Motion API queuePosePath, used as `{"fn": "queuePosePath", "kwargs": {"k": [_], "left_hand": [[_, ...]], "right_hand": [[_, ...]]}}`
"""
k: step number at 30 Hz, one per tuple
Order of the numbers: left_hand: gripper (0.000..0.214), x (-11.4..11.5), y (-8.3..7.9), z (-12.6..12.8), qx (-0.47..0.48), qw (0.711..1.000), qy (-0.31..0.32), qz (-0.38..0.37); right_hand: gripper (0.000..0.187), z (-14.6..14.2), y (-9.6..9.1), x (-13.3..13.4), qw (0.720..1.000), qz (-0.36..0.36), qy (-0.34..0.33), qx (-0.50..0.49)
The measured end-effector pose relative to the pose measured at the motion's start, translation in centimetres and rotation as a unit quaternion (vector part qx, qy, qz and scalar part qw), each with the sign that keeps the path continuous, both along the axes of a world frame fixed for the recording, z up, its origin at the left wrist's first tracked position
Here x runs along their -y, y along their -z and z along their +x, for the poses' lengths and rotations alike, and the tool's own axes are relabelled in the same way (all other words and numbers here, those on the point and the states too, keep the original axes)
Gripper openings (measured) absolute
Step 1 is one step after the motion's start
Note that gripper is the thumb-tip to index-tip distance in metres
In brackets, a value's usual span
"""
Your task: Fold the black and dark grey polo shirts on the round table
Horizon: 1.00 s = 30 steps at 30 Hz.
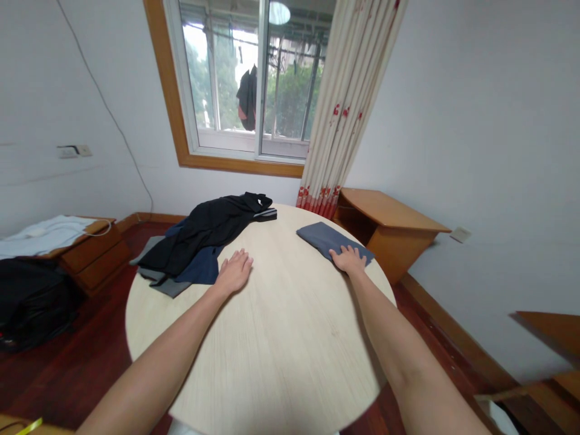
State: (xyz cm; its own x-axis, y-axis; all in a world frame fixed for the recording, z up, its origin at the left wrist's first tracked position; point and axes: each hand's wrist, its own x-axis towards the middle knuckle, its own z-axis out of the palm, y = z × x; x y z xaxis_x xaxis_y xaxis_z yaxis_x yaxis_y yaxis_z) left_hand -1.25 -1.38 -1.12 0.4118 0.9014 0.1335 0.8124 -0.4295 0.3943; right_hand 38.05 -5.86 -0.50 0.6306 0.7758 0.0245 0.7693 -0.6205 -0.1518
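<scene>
My right hand (350, 260) lies on the near edge of a folded grey-blue garment (324, 238) at the right side of the round table, fingers spread. Flat on the bare tabletop, my left hand (234, 272) rests with fingers stretched out, holding nothing. Just to its left is a loose pile of clothes: a black garment with a collar (203, 226) on top, with a dark blue garment (202, 266) and grey cloth (170, 285) showing beneath. Striped cloth (266, 214) sticks out at the pile's far end.
The round, light wood table (281, 338) fills the middle. Behind its right edge stands a wooden desk (389, 211), beside a long curtain (344, 103). At left are a drawer cabinet (95, 257) with white cloth (45, 235) and a black bag (34, 302).
</scene>
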Motion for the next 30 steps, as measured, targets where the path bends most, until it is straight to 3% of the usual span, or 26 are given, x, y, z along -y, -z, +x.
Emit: {"fn": "queuePosePath", "kwargs": {"k": [3, 7, 13, 17, 21, 27, 30], "left_hand": [[0.056, 0.1, 0.0, 0.0, -0.025, 1.000, 0.013, -0.004], [0.057, 0.2, -0.1, -0.1, -0.030, 0.999, 0.026, -0.019], [0.056, 0.3, -0.3, -0.2, -0.032, 0.999, 0.035, -0.021], [0.054, 0.3, -0.3, -0.2, -0.041, 0.998, 0.038, -0.014], [0.053, 0.4, -0.1, -0.1, -0.043, 0.998, 0.033, -0.006], [0.049, 0.8, -0.9, 0.0, -0.033, 0.999, 0.022, 0.011], [0.046, 1.1, -1.9, -1.0, -0.017, 0.997, -0.037, 0.063]], "right_hand": [[0.074, 0.9, 0.3, -1.5, 0.996, 0.020, 0.086, -0.009], [0.074, 2.4, 0.5, -3.1, 0.989, 0.033, 0.143, -0.017], [0.074, 4.5, 0.5, -4.4, 0.983, 0.054, 0.176, -0.023], [0.072, 4.0, 0.1, -4.1, 0.982, 0.071, 0.172, -0.019], [0.068, 0.3, -0.4, -2.6, 0.992, 0.089, 0.088, 0.015], [0.064, -9.5, -1.4, 1.0, 0.990, 0.052, -0.133, -0.018], [0.066, -13.3, -1.6, 2.9, 0.978, 0.036, -0.196, -0.063]]}}
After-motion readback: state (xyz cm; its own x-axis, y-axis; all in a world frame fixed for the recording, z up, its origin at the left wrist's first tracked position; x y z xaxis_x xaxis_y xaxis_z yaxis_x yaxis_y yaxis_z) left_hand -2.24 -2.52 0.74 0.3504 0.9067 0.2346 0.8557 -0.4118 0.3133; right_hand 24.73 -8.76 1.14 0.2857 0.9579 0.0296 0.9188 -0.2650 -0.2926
